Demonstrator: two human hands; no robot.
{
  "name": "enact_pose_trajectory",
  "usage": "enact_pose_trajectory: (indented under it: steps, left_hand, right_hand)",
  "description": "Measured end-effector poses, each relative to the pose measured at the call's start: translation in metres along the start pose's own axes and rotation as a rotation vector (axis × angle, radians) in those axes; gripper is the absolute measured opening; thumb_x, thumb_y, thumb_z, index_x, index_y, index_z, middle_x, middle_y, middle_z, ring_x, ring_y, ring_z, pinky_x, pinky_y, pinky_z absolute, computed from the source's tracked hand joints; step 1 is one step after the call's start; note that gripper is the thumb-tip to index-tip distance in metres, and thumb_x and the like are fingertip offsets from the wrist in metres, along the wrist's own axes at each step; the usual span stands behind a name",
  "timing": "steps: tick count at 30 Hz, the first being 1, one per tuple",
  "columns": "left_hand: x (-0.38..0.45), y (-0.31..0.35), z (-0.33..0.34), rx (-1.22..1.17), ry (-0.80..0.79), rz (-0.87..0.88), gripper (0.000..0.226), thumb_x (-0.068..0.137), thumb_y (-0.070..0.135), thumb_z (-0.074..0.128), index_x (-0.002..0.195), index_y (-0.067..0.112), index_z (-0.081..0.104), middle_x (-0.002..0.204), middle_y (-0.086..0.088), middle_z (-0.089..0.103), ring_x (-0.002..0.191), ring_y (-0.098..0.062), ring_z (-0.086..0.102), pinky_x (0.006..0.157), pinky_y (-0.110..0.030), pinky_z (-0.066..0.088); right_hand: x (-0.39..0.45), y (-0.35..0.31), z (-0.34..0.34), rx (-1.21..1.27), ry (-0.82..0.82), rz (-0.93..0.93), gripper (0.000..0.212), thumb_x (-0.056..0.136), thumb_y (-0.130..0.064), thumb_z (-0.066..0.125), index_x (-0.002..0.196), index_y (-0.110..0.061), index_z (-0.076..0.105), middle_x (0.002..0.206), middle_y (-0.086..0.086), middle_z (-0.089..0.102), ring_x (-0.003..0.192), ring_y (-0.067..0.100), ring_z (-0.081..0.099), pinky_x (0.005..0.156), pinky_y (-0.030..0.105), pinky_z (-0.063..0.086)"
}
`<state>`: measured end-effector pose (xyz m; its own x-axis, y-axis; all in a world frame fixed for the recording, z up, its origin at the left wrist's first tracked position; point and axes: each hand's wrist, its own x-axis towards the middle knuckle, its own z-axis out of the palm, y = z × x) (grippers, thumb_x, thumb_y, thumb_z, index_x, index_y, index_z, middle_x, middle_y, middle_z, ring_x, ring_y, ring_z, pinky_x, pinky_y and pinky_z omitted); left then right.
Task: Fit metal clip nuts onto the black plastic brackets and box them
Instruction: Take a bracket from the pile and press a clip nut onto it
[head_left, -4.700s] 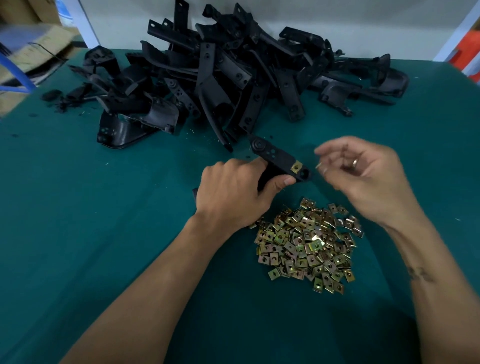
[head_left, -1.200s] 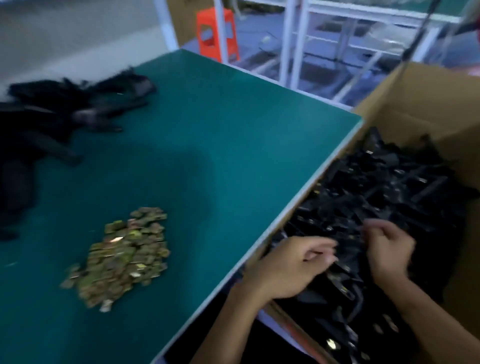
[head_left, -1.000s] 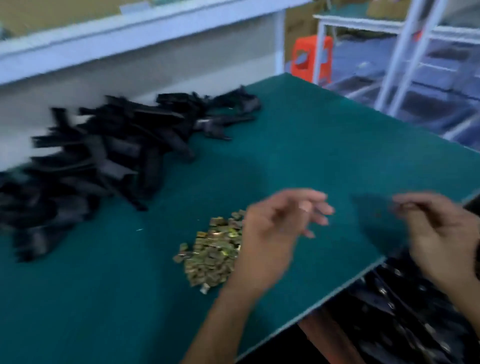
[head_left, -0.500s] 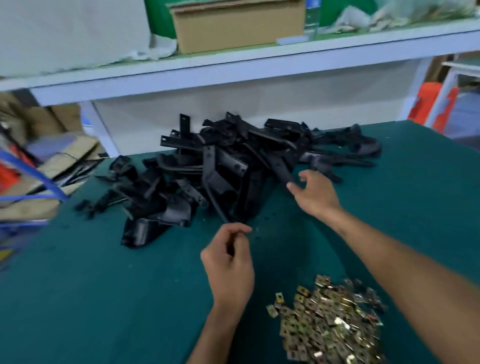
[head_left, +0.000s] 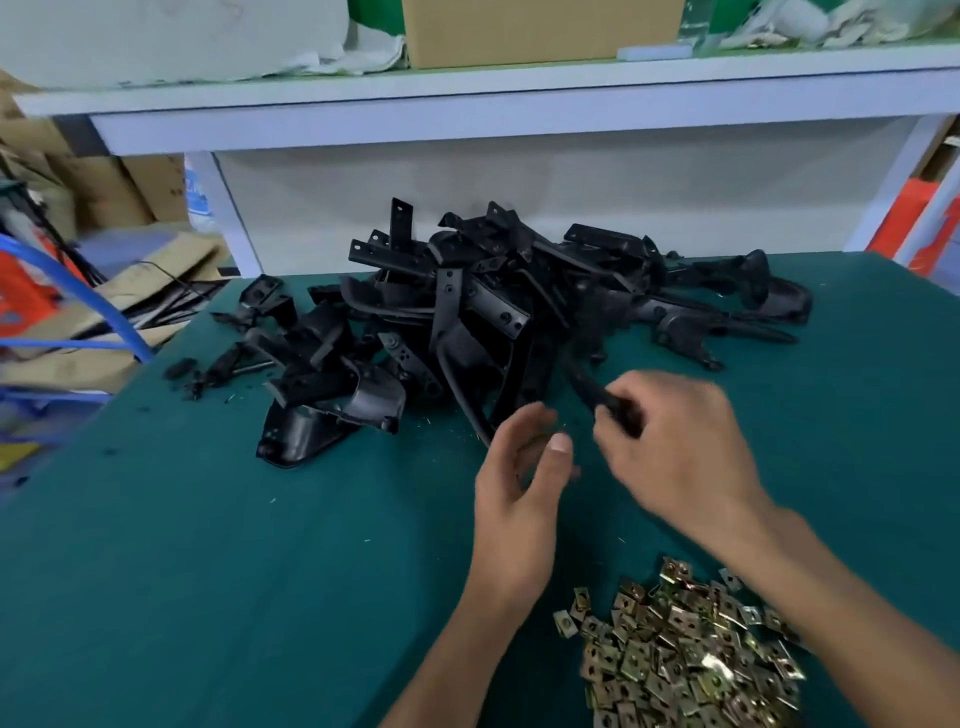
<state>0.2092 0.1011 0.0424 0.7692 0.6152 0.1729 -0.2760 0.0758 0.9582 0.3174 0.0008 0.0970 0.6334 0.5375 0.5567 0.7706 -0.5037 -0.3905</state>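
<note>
Teal matting covers the workbench (head_left: 208, 571), which runs back to a white-framed shelf (head_left: 519, 104) carrying a cardboard box (head_left: 540, 31) and crumpled white wrapping (head_left: 363, 47). At 12 o'clock on the mat lies a tangled heap of black plastic brackets (head_left: 467, 312): flat perforated arms, curved stems and cupped, shell-like ends, all matte black, some standing on edge, with small black fragments strewn off its 9 o'clock side. The right hand (head_left: 680, 452), blurred by movement, is curled round one dark bracket (head_left: 608, 397) at the heap's near edge; its far end points back toward the pile, and whether it has cleared the other pieces cannot be told. Just beside it, at the centre of the mat, the left hand (head_left: 524, 467) holds nothing, fingers loosely bent, thumb and fingertips apart. At 5 o'clock, near the bench's front edge and partly under the right forearm, sits a mound of brass-coloured metal clip nuts (head_left: 685, 660), small folded squares each with a central hole, a few catching the light. Beyond the bench's 9 o'clock edge are flattened cardboard (head_left: 130, 291), cables and blue tubing (head_left: 78, 291); an orange object (head_left: 909, 218) shows at 2 o'clock.
</note>
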Motion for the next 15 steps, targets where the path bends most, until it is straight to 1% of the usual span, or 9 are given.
enact_pose_trajectory:
  steps: [1, 3, 5, 8, 10, 11, 13, 14, 15]
  left_hand:
    - [0.001, 0.002, -0.001, -0.046, -0.026, -0.061, 0.061, 0.088, 0.05, 0.068, 0.14, 0.023, 0.056, 0.134, 0.01, 0.064, 0.119, -0.01, 0.064, 0.096, -0.034, 0.055]
    - [0.004, 0.006, -0.003, -0.202, -0.053, -0.184, 0.082, 0.082, 0.058, 0.075, 0.149, 0.02, 0.046, 0.14, 0.008, 0.061, 0.125, -0.009, 0.061, 0.103, -0.033, 0.052]
    - [0.005, 0.009, -0.007, -0.309, -0.079, -0.247, 0.076, 0.084, 0.052, 0.075, 0.147, 0.018, 0.049, 0.135, 0.006, 0.066, 0.124, -0.011, 0.063, 0.102, -0.031, 0.053]
    - [0.005, 0.011, -0.01, -0.353, -0.066, -0.286, 0.059, 0.099, 0.022, 0.067, 0.151, 0.013, 0.043, 0.139, -0.003, 0.064, 0.128, -0.021, 0.062, 0.112, -0.042, 0.046]
    - [0.006, 0.011, -0.011, -0.33, -0.02, -0.273, 0.052, 0.1, 0.005, 0.061, 0.15, 0.01, 0.045, 0.133, -0.006, 0.068, 0.124, -0.021, 0.064, 0.111, -0.042, 0.047]
    - [0.006, 0.011, -0.011, -0.299, 0.009, -0.259, 0.051, 0.1, 0.0, 0.058, 0.148, 0.009, 0.046, 0.128, -0.005, 0.071, 0.121, -0.02, 0.066, 0.107, -0.037, 0.05]
    - [0.008, 0.012, -0.013, -0.276, 0.045, -0.219, 0.05, 0.099, -0.008, 0.053, 0.146, 0.007, 0.047, 0.121, -0.006, 0.074, 0.119, -0.023, 0.067, 0.102, -0.033, 0.053]
    - [0.008, 0.011, -0.013, -0.286, 0.046, -0.2, 0.05, 0.098, -0.011, 0.053, 0.145, 0.007, 0.048, 0.121, -0.008, 0.074, 0.119, -0.025, 0.067, 0.102, -0.034, 0.053]
    - [0.008, 0.01, -0.012, -0.295, 0.041, -0.187, 0.05, 0.097, -0.012, 0.053, 0.143, 0.007, 0.05, 0.12, -0.008, 0.074, 0.119, -0.027, 0.067, 0.104, -0.035, 0.052]
  right_hand:
    - [-0.012, -0.011, -0.004, -0.072, 0.019, -0.115, 0.018, 0.089, -0.022, 0.065, 0.074, -0.016, 0.058, 0.066, -0.005, 0.055, 0.052, 0.023, 0.053, 0.044, 0.036, 0.044]
    - [-0.034, -0.027, -0.007, -0.197, 0.01, -0.338, 0.015, 0.081, -0.018, 0.067, 0.072, -0.015, 0.055, 0.068, -0.002, 0.052, 0.045, 0.027, 0.05, 0.037, 0.03, 0.034]
    - [-0.052, -0.034, -0.004, -0.253, -0.051, -0.543, 0.021, 0.07, -0.008, 0.076, 0.071, -0.015, 0.056, 0.069, 0.001, 0.052, 0.045, 0.024, 0.05, 0.037, 0.028, 0.029]
    - [-0.064, -0.033, -0.001, -0.21, -0.181, -0.717, 0.02, 0.069, -0.002, 0.073, 0.073, -0.015, 0.059, 0.074, 0.001, 0.054, 0.058, 0.019, 0.05, 0.045, 0.029, 0.036]
    - [-0.068, -0.029, -0.004, -0.153, -0.294, -0.686, 0.014, 0.074, -0.01, 0.074, 0.082, -0.018, 0.065, 0.085, -0.003, 0.056, 0.073, 0.017, 0.052, 0.053, 0.025, 0.044]
    - [-0.069, -0.025, -0.006, -0.098, -0.35, -0.617, 0.011, 0.08, -0.019, 0.073, 0.09, -0.021, 0.069, 0.094, -0.007, 0.057, 0.084, 0.014, 0.054, 0.06, 0.025, 0.049]
    - [-0.07, -0.016, -0.013, 0.117, -0.431, -0.429, 0.018, 0.088, -0.036, 0.066, 0.101, -0.027, 0.073, 0.107, -0.017, 0.058, 0.104, 0.006, 0.055, 0.075, 0.025, 0.053]
    - [-0.069, -0.012, -0.016, 0.258, -0.418, -0.346, 0.019, 0.09, -0.038, 0.065, 0.1, -0.026, 0.075, 0.106, -0.02, 0.061, 0.106, 0.004, 0.058, 0.078, 0.028, 0.054]
    - [-0.066, -0.006, -0.018, 0.374, -0.356, -0.281, 0.017, 0.091, -0.035, 0.065, 0.097, -0.023, 0.076, 0.101, -0.021, 0.065, 0.101, 0.005, 0.062, 0.078, 0.03, 0.054]
